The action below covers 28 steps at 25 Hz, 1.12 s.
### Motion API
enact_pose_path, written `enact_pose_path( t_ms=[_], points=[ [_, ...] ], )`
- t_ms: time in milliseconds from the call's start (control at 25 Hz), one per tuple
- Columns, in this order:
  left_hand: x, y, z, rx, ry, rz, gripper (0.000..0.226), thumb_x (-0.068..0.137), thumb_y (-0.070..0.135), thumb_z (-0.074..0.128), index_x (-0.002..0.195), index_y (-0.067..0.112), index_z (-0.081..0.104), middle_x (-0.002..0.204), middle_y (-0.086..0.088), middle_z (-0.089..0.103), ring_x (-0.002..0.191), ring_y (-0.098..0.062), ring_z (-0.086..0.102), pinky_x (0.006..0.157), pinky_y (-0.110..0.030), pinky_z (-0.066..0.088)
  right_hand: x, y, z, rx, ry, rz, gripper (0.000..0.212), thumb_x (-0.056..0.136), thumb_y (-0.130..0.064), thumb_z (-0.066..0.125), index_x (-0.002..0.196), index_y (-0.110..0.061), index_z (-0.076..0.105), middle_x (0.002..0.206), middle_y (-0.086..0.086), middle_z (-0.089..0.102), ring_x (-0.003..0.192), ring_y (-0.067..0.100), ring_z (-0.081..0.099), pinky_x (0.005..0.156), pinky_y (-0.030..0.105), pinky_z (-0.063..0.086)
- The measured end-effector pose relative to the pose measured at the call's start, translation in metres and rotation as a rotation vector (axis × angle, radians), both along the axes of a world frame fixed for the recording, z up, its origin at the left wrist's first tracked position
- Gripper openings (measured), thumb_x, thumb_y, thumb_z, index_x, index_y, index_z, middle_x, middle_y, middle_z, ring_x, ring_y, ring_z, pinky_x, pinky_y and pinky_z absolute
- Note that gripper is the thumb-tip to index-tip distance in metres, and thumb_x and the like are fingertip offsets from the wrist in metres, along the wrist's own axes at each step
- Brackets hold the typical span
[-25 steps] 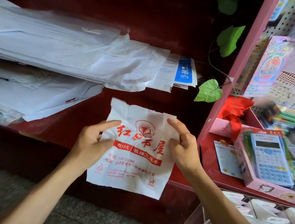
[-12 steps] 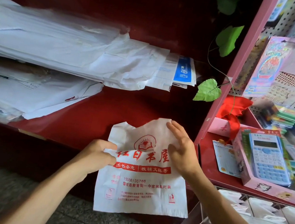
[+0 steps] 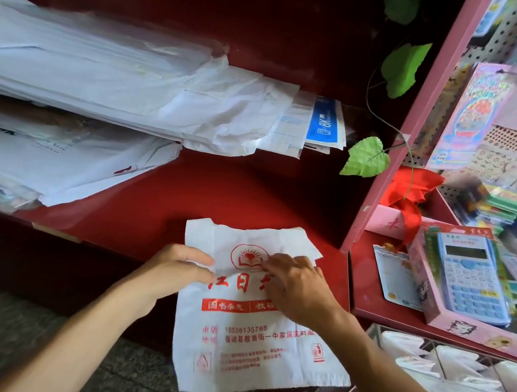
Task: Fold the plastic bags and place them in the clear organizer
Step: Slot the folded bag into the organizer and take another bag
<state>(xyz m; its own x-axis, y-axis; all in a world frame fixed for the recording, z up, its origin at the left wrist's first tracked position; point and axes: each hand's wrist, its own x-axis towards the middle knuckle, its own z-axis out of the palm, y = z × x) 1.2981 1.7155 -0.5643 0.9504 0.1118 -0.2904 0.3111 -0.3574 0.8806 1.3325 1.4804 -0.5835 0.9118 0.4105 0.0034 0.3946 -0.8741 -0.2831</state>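
White plastic bag [image 3: 253, 335] with red print lying on red shelf [image 3: 218, 197], upper part on shelf, lower part hanging over front edge. Left hand [image 3: 176, 272] resting on bag's left edge, fingers together, fairly straight, tips touching sheet beside printed characters. Right hand [image 3: 296, 287] lying over bag's upper middle, fingers bent down onto sheet near book logo; whether pinching, cannot tell. Clear organizer [image 3: 424, 372] sitting lower right, holding white bags.

Dark red shelf [image 3: 250, 195], pink pegboard rack [image 3: 397, 167], grey speckled floor [image 3: 20, 345]
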Motion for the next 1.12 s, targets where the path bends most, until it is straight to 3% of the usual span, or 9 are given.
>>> enact_pose_path(
  t_ms=[200, 320, 400, 480, 560, 680, 800, 920, 1120],
  points=[
    [0.016, 0.013, -0.003, -0.200, -0.170, 0.256, 0.023, 0.079, 0.003, 0.076, 0.099, 0.015, 0.077, 0.110, 0.001, 0.072, 0.111, -0.016, 0.062, 0.084, -0.023, 0.046, -0.008, 0.000, 0.002, -0.037, 0.045, 0.144, 0.048, 0.093, -0.041, 0.059, 0.141, -0.038, 0.051, 0.152, -0.016, 0.039, 0.140, 0.016, 0.030, 0.115, 0.042, 0.026],
    [0.026, 0.021, 0.001, -0.329, -0.407, 0.354, 0.042, 0.079, -0.003, 0.073, 0.114, 0.021, 0.072, 0.125, 0.005, 0.065, 0.114, -0.008, 0.061, 0.101, -0.025, 0.046, -0.008, -0.002, 0.000, -0.039, 0.053, 0.137, 0.049, 0.094, -0.046, 0.057, 0.141, -0.042, 0.048, 0.154, -0.018, 0.035, 0.142, 0.014, 0.025, 0.114, 0.041, 0.022],
    [0.031, 0.020, 0.000, -0.075, -0.475, 0.386, 0.054, 0.079, -0.001, 0.073, 0.127, 0.023, 0.065, 0.132, 0.005, 0.057, 0.116, -0.001, 0.058, 0.100, -0.020, 0.044, -0.009, -0.004, -0.002, -0.013, 0.069, 0.126, 0.049, 0.094, -0.047, 0.056, 0.142, -0.043, 0.047, 0.155, -0.018, 0.034, 0.143, 0.013, 0.023, 0.114, 0.041, 0.021],
    [0.029, 0.014, -0.006, 0.448, -0.496, 0.336, 0.060, 0.076, 0.004, 0.074, 0.133, 0.017, 0.060, 0.146, -0.005, 0.045, 0.130, -0.023, 0.047, 0.108, -0.037, 0.041, -0.009, -0.004, -0.003, -0.025, 0.052, 0.112, 0.052, 0.094, -0.049, 0.054, 0.144, -0.043, 0.043, 0.156, -0.019, 0.031, 0.143, 0.014, 0.022, 0.114, 0.041, 0.021],
    [0.020, -0.005, -0.012, 0.830, -0.594, 0.179, 0.052, 0.077, 0.013, 0.074, 0.128, 0.017, 0.063, 0.142, -0.007, 0.048, 0.124, -0.033, 0.044, 0.100, -0.048, 0.041, -0.009, 0.000, -0.005, -0.102, 0.019, 0.097, 0.055, 0.095, -0.051, 0.051, 0.148, -0.042, 0.037, 0.159, -0.016, 0.026, 0.143, 0.017, 0.023, 0.113, 0.043, 0.022],
    [0.006, -0.037, -0.013, 0.933, -0.579, -0.119, 0.042, 0.091, 0.033, 0.059, 0.133, 0.026, 0.056, 0.134, 0.002, 0.049, 0.119, -0.023, 0.044, 0.095, -0.042, 0.042, -0.010, 0.006, -0.003, -0.165, 0.009, 0.096, 0.059, 0.095, -0.054, 0.048, 0.150, -0.039, 0.033, 0.159, -0.012, 0.026, 0.140, 0.022, 0.027, 0.109, 0.045, 0.026],
    [0.002, -0.047, -0.025, 0.873, -0.365, -0.367, 0.049, 0.099, 0.049, 0.043, 0.144, 0.030, 0.044, 0.141, 0.007, 0.041, 0.127, -0.017, 0.038, 0.099, -0.037, 0.042, -0.008, 0.003, 0.001, 0.077, -0.033, -0.090, 0.059, 0.091, -0.053, 0.048, 0.146, -0.032, 0.040, 0.148, -0.006, 0.041, 0.131, 0.027, 0.041, 0.102, 0.041, 0.036],
    [0.003, -0.044, -0.029, 0.834, -0.351, -0.366, 0.051, 0.098, 0.053, 0.044, 0.141, 0.027, 0.049, 0.140, 0.008, 0.042, 0.129, -0.015, 0.038, 0.100, -0.036, 0.044, 0.009, -0.013, 0.000, 0.245, -0.010, -0.490, 0.050, 0.092, -0.052, 0.050, 0.133, -0.024, 0.047, 0.130, 0.001, 0.057, 0.116, 0.028, 0.052, 0.097, 0.043, 0.044],
    [0.006, -0.040, -0.031, 0.797, -0.375, -0.396, 0.044, 0.096, 0.049, 0.051, 0.133, 0.026, 0.054, 0.133, 0.009, 0.045, 0.126, -0.014, 0.040, 0.100, -0.035, 0.045, 0.015, -0.017, 0.003, 0.893, 0.377, -0.460, 0.039, 0.088, -0.039, 0.066, 0.125, -0.028, 0.060, 0.123, -0.004, 0.058, 0.114, 0.018, 0.056, 0.098, 0.036, 0.045]
  ],
)
